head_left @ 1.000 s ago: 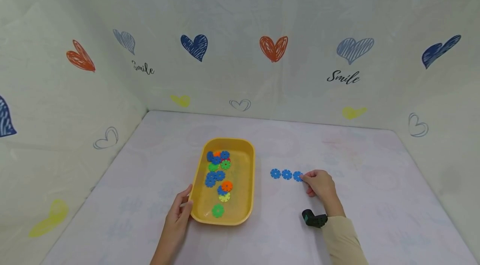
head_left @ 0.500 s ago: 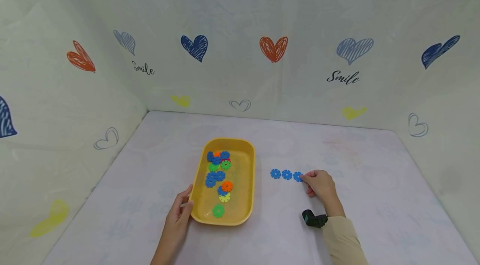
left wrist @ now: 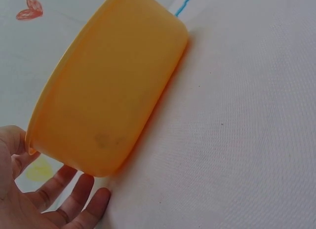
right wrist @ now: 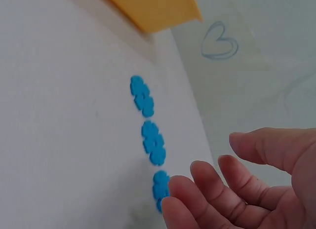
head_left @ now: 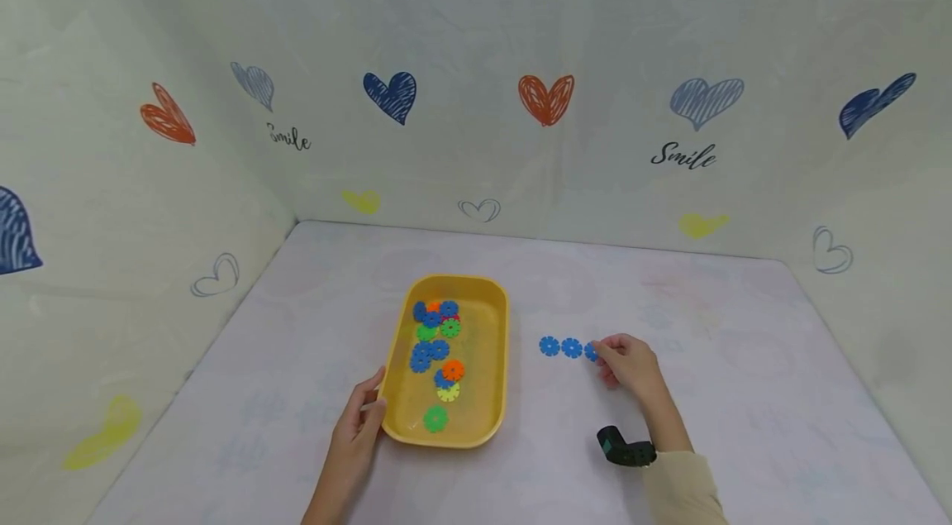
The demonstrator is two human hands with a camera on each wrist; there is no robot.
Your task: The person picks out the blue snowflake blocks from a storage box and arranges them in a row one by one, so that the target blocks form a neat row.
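In the head view, three blue snowflake-shaped plastic discs lie in a row on the table: a left disc (head_left: pixel 549 346), a middle disc (head_left: pixel 572 348) and a right disc (head_left: pixel 591 351) partly covered by my right hand (head_left: pixel 628 364). The right wrist view shows that hand (right wrist: pixel 237 194) with loosely bent fingers, thumb apart from them, its fingertips overlapping the nearest blue disc (right wrist: pixel 160 187). My left hand (head_left: pixel 357 422) grips the near left corner of a yellow tray (head_left: pixel 479 393), thumb at the rim and fingers along the outer wall.
Inside the tray are several loose discs, among them an orange disc (head_left: pixel 453 369) and a green disc (head_left: pixel 435 418). A black wrist camera (head_left: pixel 625 448) sits at my right wrist. A white curtain (head_left: pixel 476 37) printed with hearts bounds the table (head_left: pixel 357 252) at back and sides.
My right hand has shifted slightly left over the right disc, covering more of it, and its wrist has come nearer to me. The left hand and tray keep their places.
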